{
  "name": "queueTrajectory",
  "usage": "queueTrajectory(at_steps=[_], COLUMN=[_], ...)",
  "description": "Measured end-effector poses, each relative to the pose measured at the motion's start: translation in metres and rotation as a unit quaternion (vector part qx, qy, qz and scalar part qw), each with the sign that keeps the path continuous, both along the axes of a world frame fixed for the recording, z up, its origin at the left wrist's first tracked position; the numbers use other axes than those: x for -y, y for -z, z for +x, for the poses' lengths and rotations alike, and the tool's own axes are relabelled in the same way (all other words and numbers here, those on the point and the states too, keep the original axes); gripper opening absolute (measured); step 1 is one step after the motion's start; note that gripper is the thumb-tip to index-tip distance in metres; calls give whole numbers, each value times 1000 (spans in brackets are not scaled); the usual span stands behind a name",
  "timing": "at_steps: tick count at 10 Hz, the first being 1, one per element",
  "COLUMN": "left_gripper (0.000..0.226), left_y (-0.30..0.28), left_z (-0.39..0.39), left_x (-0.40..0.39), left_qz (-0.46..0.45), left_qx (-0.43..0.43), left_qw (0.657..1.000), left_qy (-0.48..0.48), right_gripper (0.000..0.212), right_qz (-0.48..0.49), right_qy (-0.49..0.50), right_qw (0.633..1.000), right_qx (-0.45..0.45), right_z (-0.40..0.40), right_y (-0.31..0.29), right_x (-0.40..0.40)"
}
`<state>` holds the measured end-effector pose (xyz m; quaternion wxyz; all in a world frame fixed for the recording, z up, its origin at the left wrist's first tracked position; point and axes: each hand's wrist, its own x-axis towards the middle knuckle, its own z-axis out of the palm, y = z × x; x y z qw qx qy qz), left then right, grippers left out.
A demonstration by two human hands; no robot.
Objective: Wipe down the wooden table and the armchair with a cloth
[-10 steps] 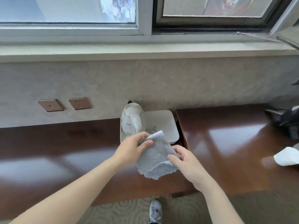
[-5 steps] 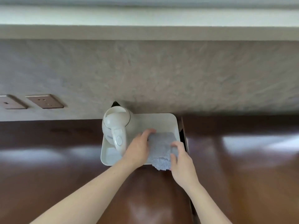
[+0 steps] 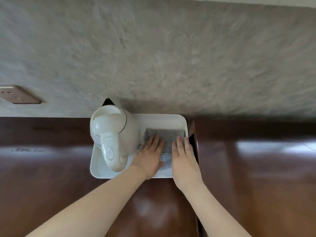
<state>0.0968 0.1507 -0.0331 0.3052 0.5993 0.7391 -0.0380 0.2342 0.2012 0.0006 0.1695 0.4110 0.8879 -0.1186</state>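
Cloth (image 3: 168, 139), grey and nappy, lies flat in the white tray (image 3: 171, 119) beside the kettle (image 3: 113, 132), on your glossy wooden counter (image 3: 256, 168). It looks soft, light and limp, so bunch an edge to lift it. Your left hand (image 3: 148, 158) and right hand (image 3: 183, 159) press it, each grip flat and holding nothing.

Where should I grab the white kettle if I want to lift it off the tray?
Probably by the kettle's handle, the thick loop sticking out toward you. Come from the near side and curl your fingers around it. The kettle body is round and smooth, and the left hand lies close beside it.
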Motion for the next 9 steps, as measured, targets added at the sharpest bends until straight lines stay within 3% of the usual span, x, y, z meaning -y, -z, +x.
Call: queueTrajectory(at_steps=[2, 4, 5, 6, 7, 9], left_gripper=[128, 143, 142, 137, 128, 103], left_y=[13, 17, 14, 2, -17, -88], left_z=[-7, -16, -15, -15, -16, -12], left_x=[-4, -29, -34, -28, -12, 24], left_qz=[-25, -54, -55, -45, -41, 26], left_qx=[-11, -20, -32, -38, -42, -29], left_qw=[999, 998, 997, 998, 998, 999], left_qy=[-20, -30, -34, -32, -17, -8], right_gripper=[72, 119, 121, 103, 90, 84], right_qz=[9, -16, -12, 0, 4, -40], right_qy=[-45, -36, -45, -49, -44, -44], right_qw=[990, 985, 981, 984, 992, 998], right_qx=[134, 169, 187, 169, 118, -17], right_z=[-10, -26, -29, -27, -19, -2], right_y=[21, 29, 27, 20, 7, -50], right_x=[-17, -41, -43, -39, -31, -5])
